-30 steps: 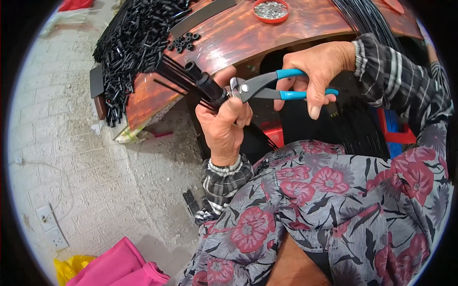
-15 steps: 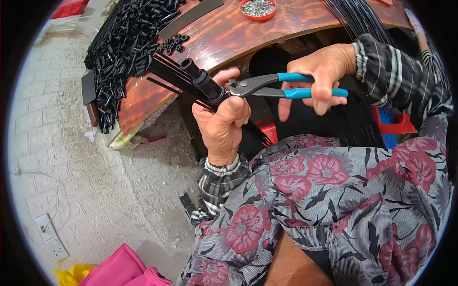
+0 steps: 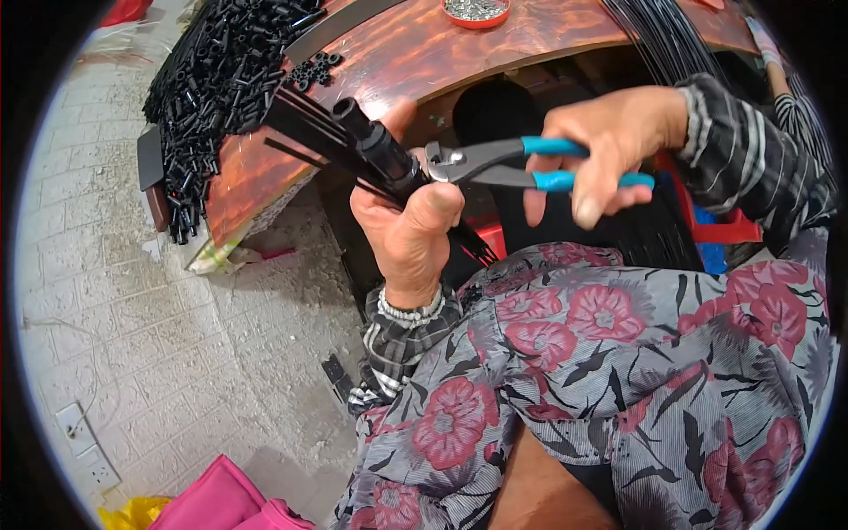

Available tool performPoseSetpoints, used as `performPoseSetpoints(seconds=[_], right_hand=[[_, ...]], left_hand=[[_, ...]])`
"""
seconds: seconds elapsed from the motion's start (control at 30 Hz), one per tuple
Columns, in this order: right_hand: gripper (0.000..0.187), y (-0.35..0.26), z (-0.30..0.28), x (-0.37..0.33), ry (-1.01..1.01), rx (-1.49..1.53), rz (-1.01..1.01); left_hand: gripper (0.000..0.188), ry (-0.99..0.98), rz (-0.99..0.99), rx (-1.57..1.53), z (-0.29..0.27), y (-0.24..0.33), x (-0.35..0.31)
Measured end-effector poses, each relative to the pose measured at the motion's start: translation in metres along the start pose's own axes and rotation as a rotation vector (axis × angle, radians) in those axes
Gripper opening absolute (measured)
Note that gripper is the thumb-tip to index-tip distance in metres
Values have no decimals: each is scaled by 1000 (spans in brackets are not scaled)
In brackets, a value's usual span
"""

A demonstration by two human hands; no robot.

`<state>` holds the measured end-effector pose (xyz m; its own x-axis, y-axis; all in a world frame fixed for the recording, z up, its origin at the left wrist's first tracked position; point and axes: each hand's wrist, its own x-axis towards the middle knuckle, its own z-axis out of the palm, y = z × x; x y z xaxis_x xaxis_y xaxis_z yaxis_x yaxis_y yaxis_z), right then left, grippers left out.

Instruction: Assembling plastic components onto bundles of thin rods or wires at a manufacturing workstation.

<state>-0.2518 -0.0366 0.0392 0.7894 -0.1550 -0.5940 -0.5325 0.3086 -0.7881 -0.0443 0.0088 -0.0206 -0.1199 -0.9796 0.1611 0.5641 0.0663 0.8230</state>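
My left hand (image 3: pixel 406 225) is wrapped round a black tubular fitting (image 3: pixel 384 155) with a bundle of thin black rods running through the grip. The rods stick out at the upper left and again below the hand. In my right hand (image 3: pixel 605 146) is a pair of pliers (image 3: pixel 499 161) with blue handles and dark jaws. The handles stand a little apart between thumb and fingers. The jaw tip is close beside the fitting, near my left thumb; whether it touches cannot be made out.
A heap of small black tube parts (image 3: pixel 234 75) covers the left side of the brown table (image 3: pixel 397 66). Small black rings (image 3: pixel 314 71) lie beside it. A red dish (image 3: pixel 477 13) holds small silvery metal pieces. Long black rods (image 3: pixel 658 40) lie at the right. Pink cloth (image 3: pixel 216 499) is at lower left.
The plier handles have spread slightly and the pliers have shifted a little right, with the jaws turned more into view. My left hand has barely moved.
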Motion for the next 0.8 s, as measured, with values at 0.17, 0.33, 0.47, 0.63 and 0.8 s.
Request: performPoseSetpoints(seconds=[0.17, 0.33, 0.47, 0.63, 0.8], right_hand=[[47, 4, 28, -12, 878, -1201, -317], [38, -8, 14, -10, 920, -1160, -398], [42, -14, 13, -11, 141, 22, 75], [44, -8, 22, -14, 849, -1230, -388], [34, -11, 17, -15, 866, -1121, -287]], left_hand=[[46, -5, -93, -47, 0, 7, 2], [47, 14, -45, -11, -3, 2, 4], [51, -61, 33, -84, -4, 0, 6], [45, 9, -65, -28, 0, 6, 6], [44, -8, -33, -7, 0, 4, 5]])
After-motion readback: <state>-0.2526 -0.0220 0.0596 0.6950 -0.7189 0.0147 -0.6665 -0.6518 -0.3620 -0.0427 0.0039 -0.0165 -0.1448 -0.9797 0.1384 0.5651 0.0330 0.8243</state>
